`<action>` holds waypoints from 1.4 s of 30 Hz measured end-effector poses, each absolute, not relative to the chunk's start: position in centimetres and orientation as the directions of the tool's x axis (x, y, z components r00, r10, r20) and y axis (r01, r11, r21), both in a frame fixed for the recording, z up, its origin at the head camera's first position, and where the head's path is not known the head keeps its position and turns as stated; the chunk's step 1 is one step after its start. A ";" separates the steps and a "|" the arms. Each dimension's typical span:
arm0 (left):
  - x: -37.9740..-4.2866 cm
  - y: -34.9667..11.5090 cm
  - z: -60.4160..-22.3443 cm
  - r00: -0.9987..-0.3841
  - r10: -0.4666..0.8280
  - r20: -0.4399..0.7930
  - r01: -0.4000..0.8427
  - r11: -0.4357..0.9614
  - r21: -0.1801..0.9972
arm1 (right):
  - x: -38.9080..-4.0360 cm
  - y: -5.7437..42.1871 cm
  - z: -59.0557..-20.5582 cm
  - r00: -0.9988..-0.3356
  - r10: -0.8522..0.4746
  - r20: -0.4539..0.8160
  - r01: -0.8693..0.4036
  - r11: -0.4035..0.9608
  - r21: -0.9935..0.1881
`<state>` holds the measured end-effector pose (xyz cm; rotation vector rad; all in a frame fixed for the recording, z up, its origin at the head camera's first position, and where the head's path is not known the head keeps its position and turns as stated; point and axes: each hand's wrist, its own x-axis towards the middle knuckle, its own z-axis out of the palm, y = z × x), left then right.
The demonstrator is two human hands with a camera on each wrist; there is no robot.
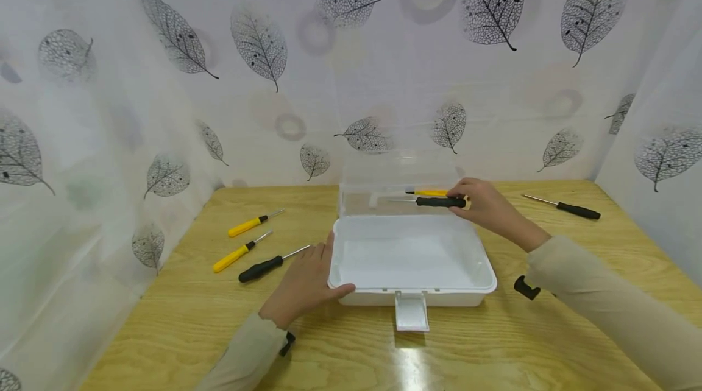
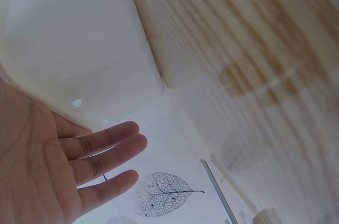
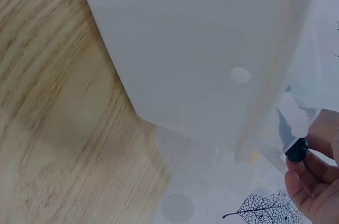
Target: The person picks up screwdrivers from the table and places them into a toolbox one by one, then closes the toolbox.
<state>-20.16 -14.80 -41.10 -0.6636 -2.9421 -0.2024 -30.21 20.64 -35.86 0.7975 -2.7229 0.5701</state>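
Note:
A white plastic box [image 1: 414, 298] with its clear lid [image 1: 403, 169] flipped back stands on the table. My left hand [image 1: 307, 281] rests against the box's left side, thumb over the front rim; in the left wrist view its fingers [image 2: 108, 155] extend beside the wall. Above the back rim, my right hand [image 1: 482, 205] pinches the handle end of a black screwdriver [image 1: 440, 201], its shaft pointing left. In the right wrist view only the dark handle end [image 3: 297, 151] shows between thumb and fingers. Just behind it lies a yellow screwdriver [image 1: 430, 192], partly covered by the hand.
Left of the box lie two yellow screwdrivers [image 1: 247, 226] and a black-handled screwdriver [image 1: 262, 270], its tip near my left hand. Another black screwdriver [image 1: 578, 211] lies at the back right. A latch [image 1: 411, 312] hangs at the box front. Leaf-patterned curtains [image 1: 263, 129] border the table.

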 end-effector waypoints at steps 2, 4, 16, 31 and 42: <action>-20.2 -14.8 -41.1 -0.900 0.415 0.134 0.428 0.899 0.092 | -30.3 20.4 -35.9 -0.818 -0.468 0.336 -0.561 0.778 -0.282; -20.2 -14.7 -41.0 -0.903 0.410 0.126 0.422 0.903 0.080 | -30.4 20.3 -36.0 -0.813 -0.476 0.337 -0.567 0.780 -0.266; -20.2 -14.6 -40.9 -0.908 0.403 0.116 0.414 0.907 0.083 | -30.6 20.3 -36.3 -0.756 -0.517 0.402 -0.627 0.747 -0.219; -20.1 -14.6 -40.9 -0.909 0.400 0.112 0.410 0.908 0.084 | -30.2 21.2 -36.4 -0.742 -0.508 0.438 -0.644 0.722 -0.253; -20.1 -14.5 -40.9 -0.914 0.392 0.104 0.403 0.909 0.110 | -30.0 21.8 -36.1 -0.748 -0.506 0.430 -0.644 0.711 -0.283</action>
